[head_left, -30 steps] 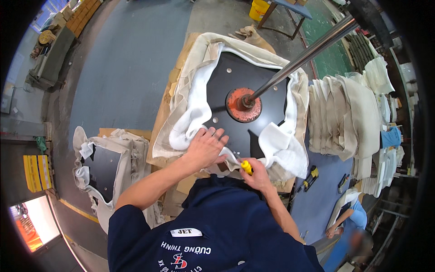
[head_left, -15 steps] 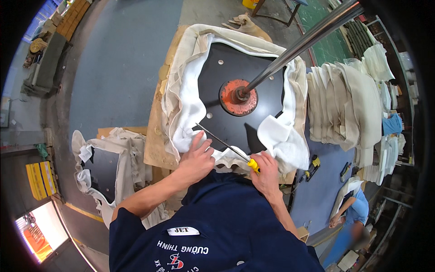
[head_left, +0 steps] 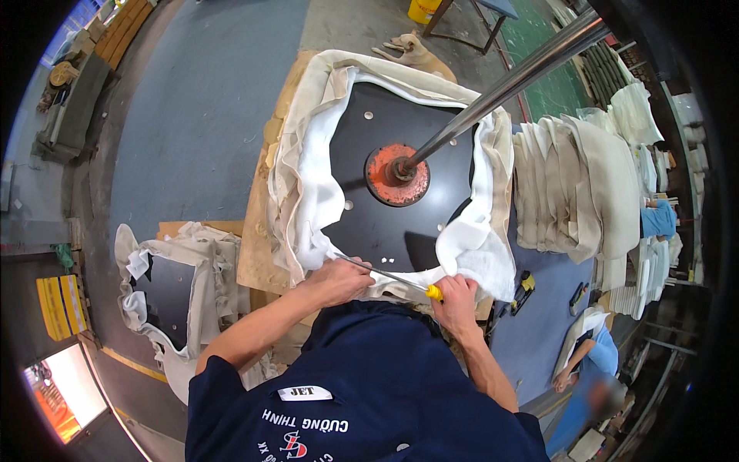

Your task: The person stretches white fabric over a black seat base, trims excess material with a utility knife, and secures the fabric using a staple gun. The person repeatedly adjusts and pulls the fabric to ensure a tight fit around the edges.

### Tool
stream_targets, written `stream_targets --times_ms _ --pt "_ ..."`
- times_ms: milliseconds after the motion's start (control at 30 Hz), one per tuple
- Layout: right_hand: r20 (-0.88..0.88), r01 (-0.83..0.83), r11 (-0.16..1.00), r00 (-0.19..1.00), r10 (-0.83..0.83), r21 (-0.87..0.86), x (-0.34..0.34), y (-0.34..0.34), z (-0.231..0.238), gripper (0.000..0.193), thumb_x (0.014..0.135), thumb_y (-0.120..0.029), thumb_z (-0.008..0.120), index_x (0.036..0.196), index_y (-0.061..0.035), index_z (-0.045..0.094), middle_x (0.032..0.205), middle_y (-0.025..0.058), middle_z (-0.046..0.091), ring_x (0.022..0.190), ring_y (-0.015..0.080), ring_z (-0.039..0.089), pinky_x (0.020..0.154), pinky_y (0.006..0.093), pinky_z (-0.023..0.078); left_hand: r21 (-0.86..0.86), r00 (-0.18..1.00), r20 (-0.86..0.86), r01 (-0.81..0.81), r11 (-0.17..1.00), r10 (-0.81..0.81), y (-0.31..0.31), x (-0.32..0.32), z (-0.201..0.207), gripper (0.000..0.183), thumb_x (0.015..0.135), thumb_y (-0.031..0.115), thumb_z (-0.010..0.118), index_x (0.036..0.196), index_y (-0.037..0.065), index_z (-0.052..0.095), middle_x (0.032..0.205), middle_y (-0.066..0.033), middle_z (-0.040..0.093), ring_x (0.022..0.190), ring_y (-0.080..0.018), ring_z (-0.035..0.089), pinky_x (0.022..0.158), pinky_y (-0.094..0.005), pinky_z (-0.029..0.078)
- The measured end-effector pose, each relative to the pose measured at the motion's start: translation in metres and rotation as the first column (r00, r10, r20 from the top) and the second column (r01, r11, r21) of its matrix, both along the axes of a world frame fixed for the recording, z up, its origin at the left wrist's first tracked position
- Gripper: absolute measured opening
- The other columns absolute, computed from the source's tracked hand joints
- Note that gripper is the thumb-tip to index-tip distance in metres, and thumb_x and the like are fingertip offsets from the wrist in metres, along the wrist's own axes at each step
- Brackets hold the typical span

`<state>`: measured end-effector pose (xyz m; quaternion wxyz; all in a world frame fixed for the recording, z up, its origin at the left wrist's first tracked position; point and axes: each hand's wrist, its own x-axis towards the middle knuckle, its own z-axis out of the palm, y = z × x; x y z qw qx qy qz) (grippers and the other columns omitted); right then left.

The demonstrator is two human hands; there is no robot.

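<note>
A screwdriver [head_left: 389,275] with a yellow handle and a long thin shaft lies low across the near edge of a black panel [head_left: 377,231]. My right hand [head_left: 458,302] is closed around its handle. My left hand [head_left: 337,282] is closed at the near edge, fingers bent over the white padding [head_left: 317,177] and touching the shaft; the shaft passes by its fingertips and ends in the padding's near left corner. Wavy white padding and beige fabric [head_left: 281,208] ring the panel. On its middle presses a worn red disc [head_left: 397,175] on a metal rod [head_left: 500,96].
Stacked beige covers [head_left: 558,185] lie at the right, above a blue surface [head_left: 531,339] with a yellow-black tool [head_left: 524,286]. Another padded panel [head_left: 165,296] stands at the left. A dog [head_left: 416,55] lies beyond the bench; a co-worker in blue [head_left: 604,354] is at lower right.
My left hand has shifted right and nearer along the edge, its raised finger now bent down. The screwdriver lies at a flatter angle. Small white bits now show on the panel.
</note>
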<state>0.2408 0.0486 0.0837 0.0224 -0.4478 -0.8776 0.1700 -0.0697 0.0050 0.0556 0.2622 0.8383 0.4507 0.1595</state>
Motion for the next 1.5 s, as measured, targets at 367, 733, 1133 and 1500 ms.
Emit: stream_targets --times_ms 367,733,1133,1500 --pt "-0.195 0.078 0.977 0.974 -0.117 -0.2 -0.009 0.009 0.022 0.018 0.083 -0.011 0.075 0.098 -0.007 0.068 0.089 0.0078 0.067 0.084 0.0284 0.062 0.076 0.0403 0.046 0.034 0.926 0.216 -0.325 0.945 0.31 -0.044 0.023 -0.01 0.022 0.081 0.012 0.072 0.103 0.009 0.074 0.093 -0.0031 0.06 0.096 -0.0246 0.059 0.087 -0.0386 0.053" --pt "-0.771 -0.193 0.946 0.632 -0.083 -0.26 -0.127 0.053 0.109 0.016 0.094 -0.009 0.069 0.106 -0.0001 0.064 0.1 0.0116 0.067 0.082 0.0203 0.064 0.073 0.032 0.051 0.131 0.886 0.294 -0.41 0.903 0.36 -0.053 0.031 -0.02 0.023 0.079 0.017 0.076 0.102 0.015 0.077 0.084 -0.0006 0.062 0.087 -0.023 0.062 0.084 -0.0372 0.054" --pt "-0.297 -0.254 0.963 0.93 0.216 -0.095 -0.132 0.05 -0.01 0.028 0.093 -0.029 0.071 0.094 -0.0035 0.061 0.085 0.0144 0.06 0.082 0.0376 0.061 0.069 0.0471 0.048 0.199 0.785 0.464 -0.543 0.816 0.41 -0.06 0.033 -0.032 0.02 0.077 0.013 0.078 0.097 0.013 0.077 0.071 -0.001 0.057 0.07 -0.021 0.056 0.071 -0.0361 0.048" --pt "-0.571 0.068 0.847 0.711 -0.412 -0.527 -0.082 0.019 -0.028 0.019 0.102 -0.015 0.063 0.114 -0.0005 0.064 0.098 0.0085 0.073 0.076 0.0127 0.061 0.067 0.0299 0.05 0.17 0.685 0.531 -0.662 0.73 0.498 -0.055 0.032 -0.032 0.02 0.076 0.004 0.076 0.096 0.007 0.077 0.068 -0.0044 0.057 0.066 -0.0237 0.058 0.062 -0.0372 0.05"
